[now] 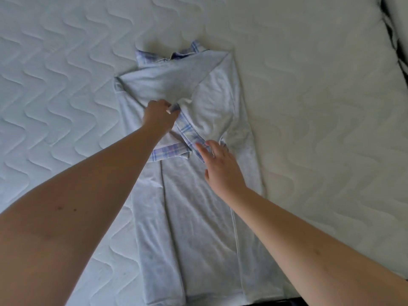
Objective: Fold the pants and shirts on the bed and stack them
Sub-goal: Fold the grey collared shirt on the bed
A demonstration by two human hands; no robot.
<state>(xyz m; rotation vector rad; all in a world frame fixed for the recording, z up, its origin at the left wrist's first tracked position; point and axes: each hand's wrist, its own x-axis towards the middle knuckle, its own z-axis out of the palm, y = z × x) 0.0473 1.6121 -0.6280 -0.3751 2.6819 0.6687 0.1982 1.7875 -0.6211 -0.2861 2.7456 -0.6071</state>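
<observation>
Two sleeves crossing on one pale shirt (198,195).
Left hand (157,117) pinches the plaid cuff (175,107); right hand (218,166) rests flat, fingers straight. Better smooth before folding.

Soft, dim daylight (edges warped)

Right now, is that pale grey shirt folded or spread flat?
Partly folded: the pale grey shirt has sides and plaid-cuffed sleeves turned inward.
</observation>
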